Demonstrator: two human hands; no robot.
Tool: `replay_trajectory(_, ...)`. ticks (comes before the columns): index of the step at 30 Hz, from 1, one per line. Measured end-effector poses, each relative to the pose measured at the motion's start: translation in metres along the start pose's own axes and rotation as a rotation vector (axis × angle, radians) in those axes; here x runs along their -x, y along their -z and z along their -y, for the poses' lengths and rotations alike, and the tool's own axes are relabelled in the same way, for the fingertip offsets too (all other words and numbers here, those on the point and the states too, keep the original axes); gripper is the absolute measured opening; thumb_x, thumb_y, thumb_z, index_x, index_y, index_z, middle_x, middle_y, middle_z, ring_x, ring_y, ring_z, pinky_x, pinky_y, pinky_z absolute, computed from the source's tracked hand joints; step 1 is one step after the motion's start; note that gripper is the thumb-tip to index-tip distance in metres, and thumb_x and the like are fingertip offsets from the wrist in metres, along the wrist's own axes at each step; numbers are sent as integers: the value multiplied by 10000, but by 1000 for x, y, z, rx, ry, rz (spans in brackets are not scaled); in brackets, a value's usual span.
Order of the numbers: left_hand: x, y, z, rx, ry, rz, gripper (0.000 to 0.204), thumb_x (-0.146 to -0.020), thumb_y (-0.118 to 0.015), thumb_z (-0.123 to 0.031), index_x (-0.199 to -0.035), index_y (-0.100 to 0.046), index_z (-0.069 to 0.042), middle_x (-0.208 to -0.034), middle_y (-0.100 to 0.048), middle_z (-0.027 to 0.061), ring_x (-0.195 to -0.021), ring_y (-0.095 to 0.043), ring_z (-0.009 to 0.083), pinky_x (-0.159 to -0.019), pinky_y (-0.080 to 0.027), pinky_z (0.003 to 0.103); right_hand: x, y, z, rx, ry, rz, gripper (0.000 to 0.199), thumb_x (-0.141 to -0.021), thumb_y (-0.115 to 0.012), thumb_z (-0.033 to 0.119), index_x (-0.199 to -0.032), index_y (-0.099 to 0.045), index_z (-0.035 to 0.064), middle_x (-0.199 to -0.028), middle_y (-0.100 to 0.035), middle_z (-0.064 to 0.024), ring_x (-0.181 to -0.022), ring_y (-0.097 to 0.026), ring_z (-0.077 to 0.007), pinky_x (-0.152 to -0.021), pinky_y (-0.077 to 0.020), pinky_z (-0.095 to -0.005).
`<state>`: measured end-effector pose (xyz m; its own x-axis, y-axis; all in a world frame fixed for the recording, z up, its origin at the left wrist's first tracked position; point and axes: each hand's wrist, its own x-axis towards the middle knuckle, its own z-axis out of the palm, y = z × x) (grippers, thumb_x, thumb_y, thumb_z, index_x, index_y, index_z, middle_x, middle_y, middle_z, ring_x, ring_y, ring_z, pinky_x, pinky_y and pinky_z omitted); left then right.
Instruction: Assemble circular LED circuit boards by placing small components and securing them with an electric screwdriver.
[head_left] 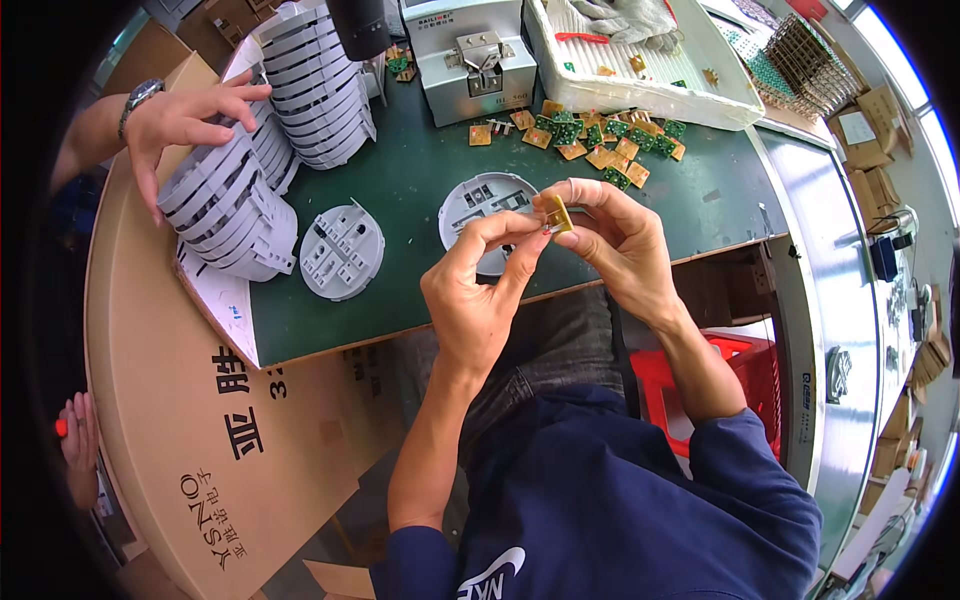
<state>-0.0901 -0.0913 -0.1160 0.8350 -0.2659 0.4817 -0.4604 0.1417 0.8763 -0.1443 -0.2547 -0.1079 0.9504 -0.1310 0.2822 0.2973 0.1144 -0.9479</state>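
My right hand point(625, 250) pinches a small yellow-brown circuit board point(560, 214) between thumb and fingers, tilted on its edge. Close against the board's left side, the thumb and forefinger of my left hand point(470, 290) are pinched together at its small pale parts; what exactly they grip is too small to make out. Below and behind my fingers, a round grey plastic housing point(480, 193) with slots lies on the green table, partly covered by my hands. Another round grey housing point(342, 252) rests farther left, its inner side up.
Green and yellow circuit boards point(600, 140) lie piled beyond my hands, before a white foam tray point(640, 90) holding gloves. A metal machine point(475, 70) stands at the back. Left are stacked grey housings point(315, 90), with a co-worker's hand point(190, 125) at the nearer stack point(230, 210).
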Motion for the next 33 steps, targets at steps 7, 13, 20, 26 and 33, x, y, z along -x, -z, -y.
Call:
replay_trajectory(7,0,0,1,-152,-113,-31,164,-872,-802,-4,-1009,-712,-1,-934,-773,69,-857,-740,144,-786,-582,280,2,-7,-3,-11,-4,-33,359,-964,-689,-14,-1307,-594,-54,-1279,-652,-121,-1214,-626,-208,-1084,-509,-369)
replay_trajectory(13,3,-1,2,-178,-78,-67,151,-877,-800,-20,-999,-712,0,-917,-771,64,-837,-738,147,-774,-580,284,0,-10,-4,-1,-20,-41,358,-965,-690,-16,-1307,-592,-56,-1279,-653,-116,-1199,-632,-196,-1071,-517,-356)
replay_trajectory(20,1,8,3,-217,13,-58,189,-886,-800,-67,-1042,-714,-5,-1006,-757,97,-926,-727,214,-847,-571,339,-10,-7,-4,142,-67,-42,371,-956,-704,-16,-1312,-602,-40,-1218,-659,-82,-1147,-639,-150,-1040,-519,-311)
replay_trajectory(26,-9,39,16,-657,-59,137,1051,-717,-905,-491,-1476,-426,56,-1476,-462,284,-1342,-461,447,-1096,-431,501,-64,3,-3,1016,314,154,315,-905,-739,74,-1207,-683,6,-1117,-695,-150,-1067,-688,-303,-956,-543,-383)
replay_trajectory(33,-4,29,28,-702,-43,148,1075,-688,-926,-485,-1448,-422,84,-1447,-483,289,-1304,-483,438,-1078,-446,509,-86,-4,-13,1133,307,390,302,-904,-706,76,-1199,-687,13,-1142,-680,-167,-1055,-676,-364,-900,-564,-444)
